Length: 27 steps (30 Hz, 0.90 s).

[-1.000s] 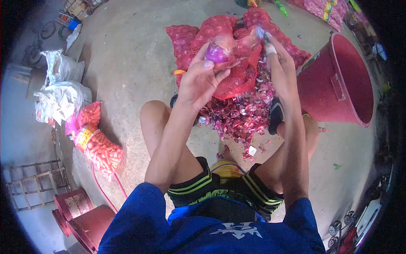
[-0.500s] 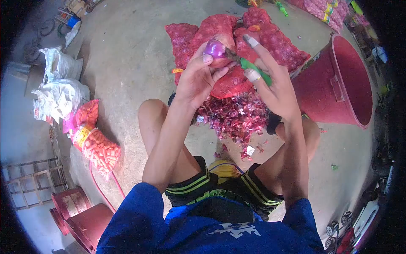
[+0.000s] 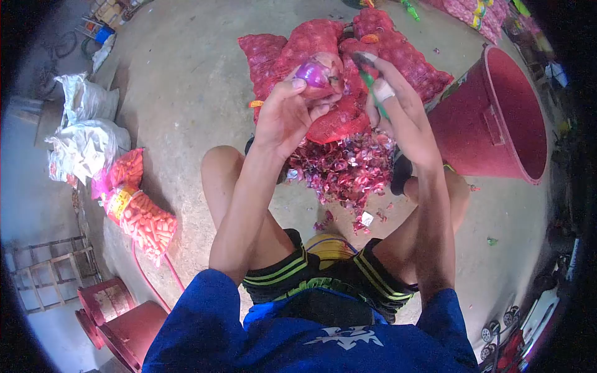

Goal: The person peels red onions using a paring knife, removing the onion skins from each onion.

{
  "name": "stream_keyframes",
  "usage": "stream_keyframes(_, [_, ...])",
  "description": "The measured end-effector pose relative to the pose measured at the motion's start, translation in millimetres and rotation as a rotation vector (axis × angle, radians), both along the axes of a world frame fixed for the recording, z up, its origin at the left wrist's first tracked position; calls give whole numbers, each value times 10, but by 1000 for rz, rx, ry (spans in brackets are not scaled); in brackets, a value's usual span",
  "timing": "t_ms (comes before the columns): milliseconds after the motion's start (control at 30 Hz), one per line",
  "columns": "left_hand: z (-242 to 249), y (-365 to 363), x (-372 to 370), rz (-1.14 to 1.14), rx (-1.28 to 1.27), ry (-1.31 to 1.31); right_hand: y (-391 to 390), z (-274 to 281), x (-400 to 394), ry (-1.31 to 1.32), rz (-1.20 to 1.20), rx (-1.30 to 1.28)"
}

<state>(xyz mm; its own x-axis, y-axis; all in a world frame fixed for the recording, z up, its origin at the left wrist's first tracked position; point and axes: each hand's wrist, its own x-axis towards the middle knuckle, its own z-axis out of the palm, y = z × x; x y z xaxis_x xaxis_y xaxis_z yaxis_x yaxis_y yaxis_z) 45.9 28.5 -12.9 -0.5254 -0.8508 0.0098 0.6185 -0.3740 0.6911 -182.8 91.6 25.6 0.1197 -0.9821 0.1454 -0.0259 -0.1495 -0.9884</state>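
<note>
A purple onion (image 3: 313, 75), partly peeled, is held in the curled fingers of my left hand (image 3: 286, 115). To its right, my right hand (image 3: 401, 109) grips a green-handled knife (image 3: 377, 90), and light tape wraps a finger and the thumb. The knife and the onion are apart; the blade is dark and blurred. Red mesh sacks of onions (image 3: 311, 46) lie beyond and beneath both hands. A heap of purple onion peels (image 3: 345, 171) covers the floor between my feet.
A large red tub (image 3: 460, 133) lies tipped at the right. On the left are white sacks (image 3: 93, 146) and a bag of carrots (image 3: 146, 221). Red buckets (image 3: 134, 329) stand at the lower left, and wheeled equipment (image 3: 510, 323) is at the lower right.
The knife has moved away from the onion to the right and now points up more steeply. The fingers of my right hand have closed further round its handle.
</note>
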Motion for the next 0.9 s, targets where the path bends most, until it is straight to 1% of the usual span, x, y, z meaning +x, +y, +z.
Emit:
stream_keyframes(33, [19,17,-4,17,28,0,12,1,18,1,-2,-1])
stream_keyframes(100, [30,23,-5,15,24,-14,32,-9,41,180,50,-185])
stream_keyframes(133, [30,27,-5,14,21,-29,57,40,50,302,27,-171])
stream_keyframes(167, [33,29,1,10,22,-29,35,8,75,302,23,-169])
stream_keyframes(233, [29,22,28,-54,-21,-53,-35,-56,143,321,-20,-540])
stream_keyframes(300, [-36,-38,79,-71,-43,-87,-25,-48,109,296,-11,-527])
stream_keyframes(367, [-129,-59,119,-84,-67,-124,-29,-78,35,370,48,-444])
stream_keyframes(400, [-130,-48,111,-54,-8,-83,-35,-83,36,369,49,-445])
stream_keyframes(433, [-131,-48,95,-26,50,-41,-42,-88,32,368,17,-447])
stream_keyframes(500, [-75,-6,64,-16,35,-49,-61,-112,41,367,-16,-448])
stream_keyframes(567, [-30,14,46,-7,21,-58,-90,-140,68,290,-140,-456])
stream_keyframes(600, [-13,12,39,-38,11,-24,-86,-133,56,291,-141,-455])
stream_keyframes(667, [25,23,39,-68,-2,9,-75,-119,22,248,-213,-268])
stream_keyframes(700, [91,58,31,-89,-12,56,-85,-153,-3,249,-214,-267])
stream_keyframes(767, [87,41,30,-109,-27,104,-140,-242,-64,201,-317,-237])
stream_keyframes(800, [47,8,45,-102,-14,116,-119,-205,-72,201,-316,-239])
stream_keyframes(867, [-37,-33,81,-93,-4,126,-30,-106,-80,186,-214,-82])
stream_keyframes(900, [-38,-36,76,-80,37,163,6,-54,-63,185,-213,-84])
